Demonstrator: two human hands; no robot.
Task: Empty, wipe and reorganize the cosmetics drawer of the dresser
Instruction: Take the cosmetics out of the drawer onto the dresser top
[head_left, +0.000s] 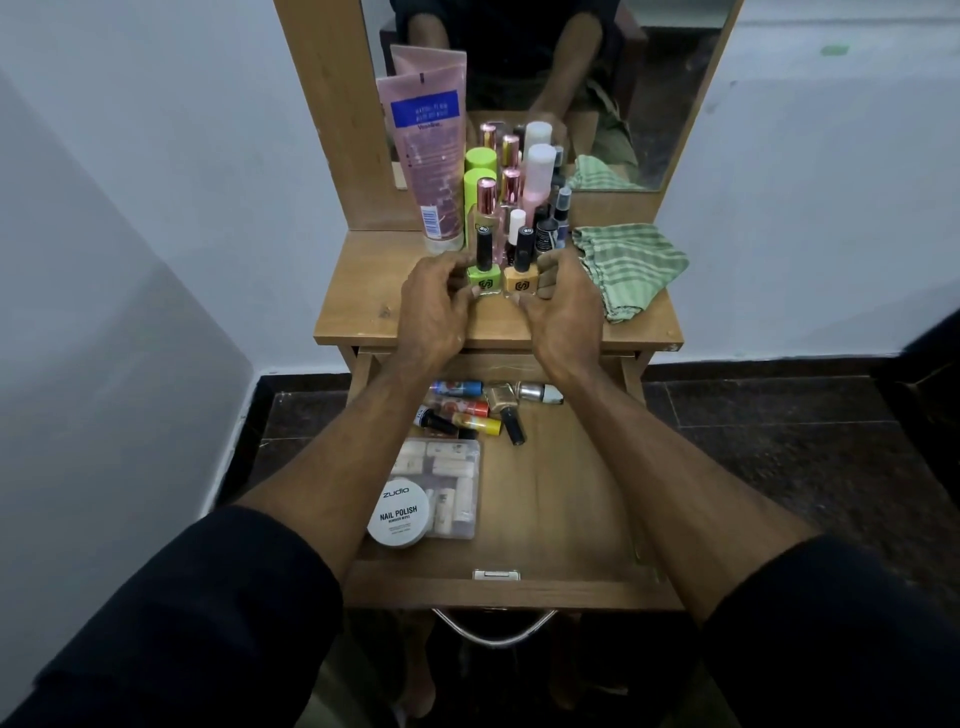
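— What's on the table?

— My left hand (434, 306) and right hand (563, 306) flank two nail polish bottles, a green bottle (483, 278) and an orange bottle (521, 280), side by side, upright. My fingertips touch them. Behind stands a cluster of bottles and a pink tube (428, 156). A green striped cloth (626, 265) lies to the right.

— And the drawer (561, 493)?

— Open. Small bottles lie loose at the back; a clear case (457, 483) and a nail polish remover tub (399, 517) sit front left.
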